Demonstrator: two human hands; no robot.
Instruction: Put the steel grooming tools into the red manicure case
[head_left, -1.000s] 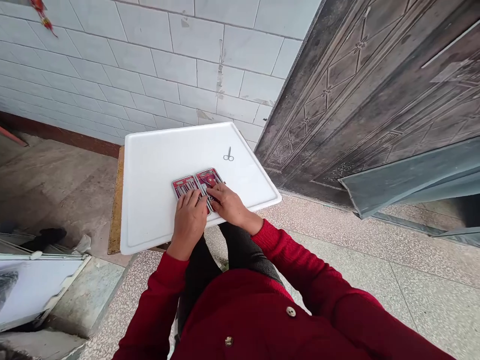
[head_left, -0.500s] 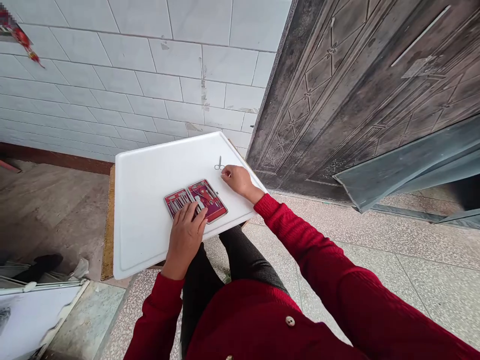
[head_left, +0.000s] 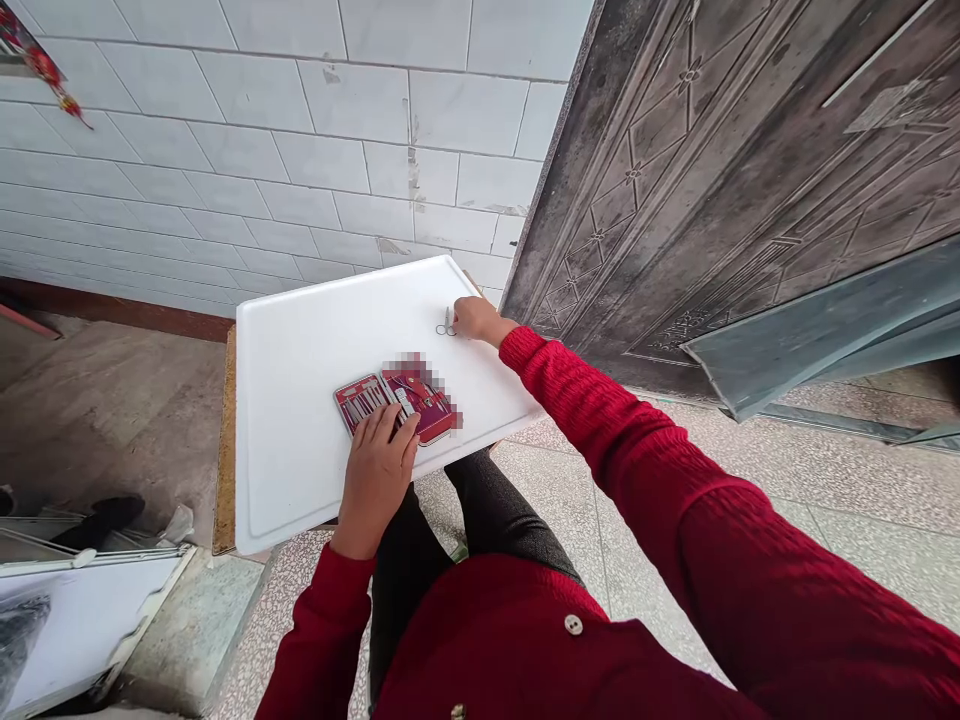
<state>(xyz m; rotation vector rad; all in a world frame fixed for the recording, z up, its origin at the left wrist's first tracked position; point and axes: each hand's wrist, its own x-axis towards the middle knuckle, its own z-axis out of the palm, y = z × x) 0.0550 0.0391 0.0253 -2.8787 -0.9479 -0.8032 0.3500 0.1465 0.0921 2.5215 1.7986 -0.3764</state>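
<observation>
An open manicure set case (head_left: 361,395) with a red lining lies near the front edge of a white board (head_left: 292,460). Slim metal tools fill both of its halves; part of the right half is blurred by blocks. My left hand (head_left: 379,465) rests on the case's lower middle, fingers stretched out and slightly spread. Small scissors (head_left: 445,328) lie toward the board's far right, handle loops facing me. Right beside their blades is my right hand (head_left: 476,320), fingers curled together and pointing down. Whether it touches the scissors or pinches something small is hidden.
A white tiled wall (head_left: 315,190) rises behind the board. To the right is a dark carved door (head_left: 637,170) with a loose grey sheet (head_left: 795,350) at its bottom. Speckled stone floor (head_left: 555,470) lies below. White panels (head_left: 112,610) lean at lower left.
My right hand has moved away from me, from below the scissors' loops to beside their blades. My left hand stays on the case. The view has shifted slightly.
</observation>
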